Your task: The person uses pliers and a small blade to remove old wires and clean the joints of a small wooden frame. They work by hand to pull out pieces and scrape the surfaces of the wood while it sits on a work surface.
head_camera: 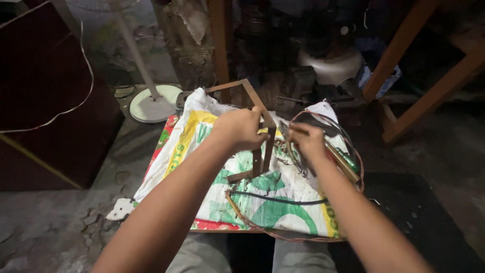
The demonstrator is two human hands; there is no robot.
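My left hand (241,129) grips a bent rusty metal strip frame (247,91), which stands tilted on a white, green and yellow woven sack (222,187). The frame's lower end (240,176) rests on the sack. To the right, my right hand (306,140) is closed on a pair of pliers (295,156) whose tip points down toward the sack beside the frame. A loop of thin copper tube (283,233) and a black cable (275,199) lie on the sack below my hands. Another tool with a green and yellowish handle (344,162) lies right of my right hand.
The sack covers a low board on a cracked concrete floor (60,222). A white fan base and pole (151,101) stand behind at left, a dark cabinet (45,101) at far left. Wooden table legs (404,60) and cluttered machine parts stand behind. A dark mat (414,212) lies at right.
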